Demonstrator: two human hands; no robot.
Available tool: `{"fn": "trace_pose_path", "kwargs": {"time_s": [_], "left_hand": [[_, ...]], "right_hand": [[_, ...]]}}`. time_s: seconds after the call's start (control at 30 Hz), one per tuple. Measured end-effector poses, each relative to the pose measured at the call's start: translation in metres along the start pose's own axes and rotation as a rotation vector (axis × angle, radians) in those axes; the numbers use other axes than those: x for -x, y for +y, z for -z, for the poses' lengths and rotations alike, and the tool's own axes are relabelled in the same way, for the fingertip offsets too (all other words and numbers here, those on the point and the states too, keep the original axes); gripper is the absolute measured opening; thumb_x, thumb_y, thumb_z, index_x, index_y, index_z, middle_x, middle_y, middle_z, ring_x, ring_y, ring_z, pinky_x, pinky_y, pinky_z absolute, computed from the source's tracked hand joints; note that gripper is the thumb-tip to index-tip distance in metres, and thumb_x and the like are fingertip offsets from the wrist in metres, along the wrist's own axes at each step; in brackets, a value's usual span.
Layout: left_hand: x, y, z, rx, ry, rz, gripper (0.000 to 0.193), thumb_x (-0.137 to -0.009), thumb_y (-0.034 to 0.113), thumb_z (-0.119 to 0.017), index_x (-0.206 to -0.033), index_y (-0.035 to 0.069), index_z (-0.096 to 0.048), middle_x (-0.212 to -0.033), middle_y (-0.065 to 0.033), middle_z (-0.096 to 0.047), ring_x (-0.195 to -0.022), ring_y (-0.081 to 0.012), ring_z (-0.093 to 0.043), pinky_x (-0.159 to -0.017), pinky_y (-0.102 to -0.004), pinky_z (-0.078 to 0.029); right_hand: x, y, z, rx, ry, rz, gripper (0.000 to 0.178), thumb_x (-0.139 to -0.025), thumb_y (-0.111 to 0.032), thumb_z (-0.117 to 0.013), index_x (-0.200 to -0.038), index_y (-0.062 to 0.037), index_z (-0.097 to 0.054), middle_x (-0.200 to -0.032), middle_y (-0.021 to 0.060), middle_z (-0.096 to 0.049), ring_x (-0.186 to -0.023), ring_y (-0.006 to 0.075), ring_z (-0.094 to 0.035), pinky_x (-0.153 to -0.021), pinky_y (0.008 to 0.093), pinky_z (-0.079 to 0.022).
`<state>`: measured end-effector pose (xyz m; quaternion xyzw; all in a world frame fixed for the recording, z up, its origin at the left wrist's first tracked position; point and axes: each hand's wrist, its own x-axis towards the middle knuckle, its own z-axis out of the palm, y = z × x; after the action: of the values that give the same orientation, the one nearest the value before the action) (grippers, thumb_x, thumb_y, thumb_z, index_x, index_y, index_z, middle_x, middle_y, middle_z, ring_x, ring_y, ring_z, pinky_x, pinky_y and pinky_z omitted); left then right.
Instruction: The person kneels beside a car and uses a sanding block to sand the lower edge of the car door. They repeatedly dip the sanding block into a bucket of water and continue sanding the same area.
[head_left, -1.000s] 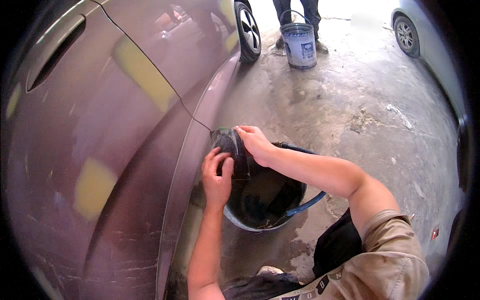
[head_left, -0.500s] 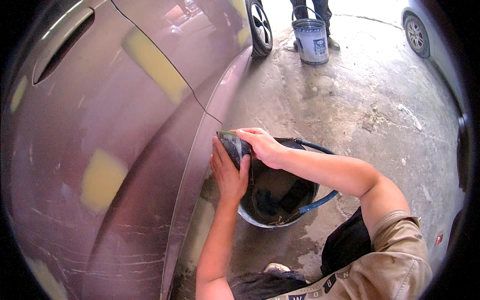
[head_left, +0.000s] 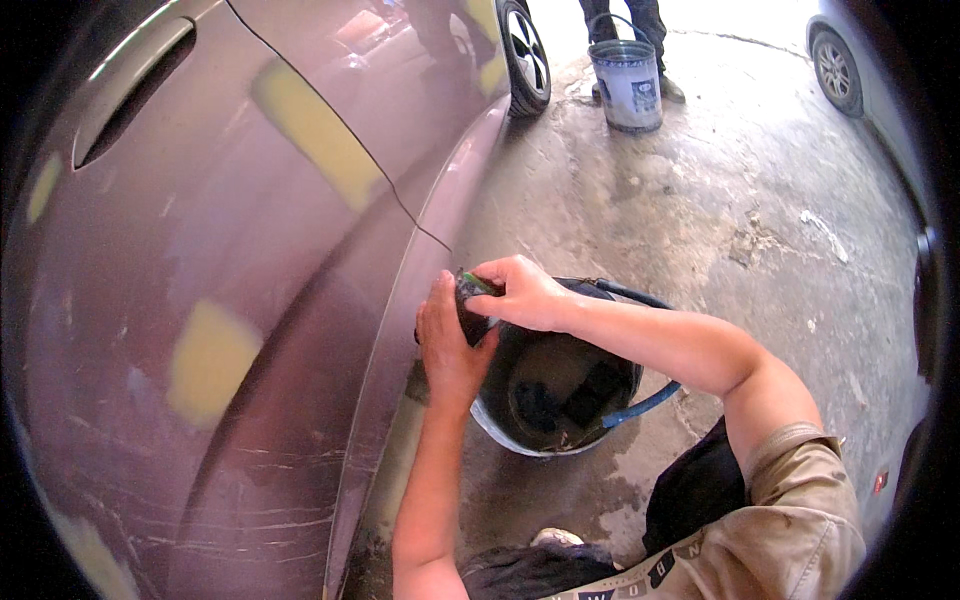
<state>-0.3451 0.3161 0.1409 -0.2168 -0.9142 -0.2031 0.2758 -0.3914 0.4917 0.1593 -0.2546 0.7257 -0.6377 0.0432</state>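
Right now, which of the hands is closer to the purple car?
The left hand. It is just beside the lower edge of the purple car in this view, while the right hand is farther out to the right.

The head-worn fisheye camera looks down from near above the left hand [head_left: 450, 345] and right hand [head_left: 530, 296].

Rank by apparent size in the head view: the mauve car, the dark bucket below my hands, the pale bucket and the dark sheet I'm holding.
Mauve car
Dark bucket
Pale bucket
Dark sheet, partly covered

The pale bucket stands farther away; true bucket sizes are unsure.
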Motion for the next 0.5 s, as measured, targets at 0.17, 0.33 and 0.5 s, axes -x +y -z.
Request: {"fn": "trace_pose_path", "kwargs": {"time_s": [0.17, 0.33, 0.5], "left_hand": [[-0.008, 0.019, 0.001, -0.119, 0.148, 0.109, 0.096, -0.074, 0.021, -0.082, -0.151, 0.002, -0.027, -0.150, -0.0260, -0.032, -0.133, -0.0426, -0.040, -0.112, -0.0522, -0.030], [-0.010, 0.000, -0.005, 1.182, 0.325, 0.769, 0.071, -0.092, 0.050, -0.062, -0.141, 0.005, -0.040, -0.134, -0.0134, -0.049, -0.121, -0.0292, -0.051, -0.104, -0.0472, -0.038], [-0.027, 0.028, 0.030, 1.878, 0.305, 0.871, 0.068, -0.095, 0.070, -0.035, -0.117, 0.010, -0.057, -0.110, -0.0081, -0.064, -0.098, -0.0242, -0.063, -0.083, -0.0392, -0.052]], "right_hand": [[0.008, -0.001, -0.008, 0.124, 0.308, 0.181, 0.033, -0.086, -0.016, -0.066, -0.114, 0.0015, -0.066, -0.094, 0.0234, -0.069, -0.087, 0.0307, -0.070, -0.079, 0.0380, -0.053], [0.015, -0.021, -0.010, 0.121, 0.345, 0.501, 0.035, -0.087, 0.002, -0.063, -0.122, 0.0004, -0.063, -0.119, 0.0193, -0.067, -0.110, 0.0295, -0.066, -0.095, 0.0340, -0.050], [0.025, -0.025, -0.021, 0.316, 0.165, 0.726, 0.047, -0.073, 0.012, -0.059, -0.117, -0.0042, -0.066, -0.130, 0.0160, -0.061, -0.124, 0.0346, -0.057, -0.105, 0.0432, -0.045]]}}
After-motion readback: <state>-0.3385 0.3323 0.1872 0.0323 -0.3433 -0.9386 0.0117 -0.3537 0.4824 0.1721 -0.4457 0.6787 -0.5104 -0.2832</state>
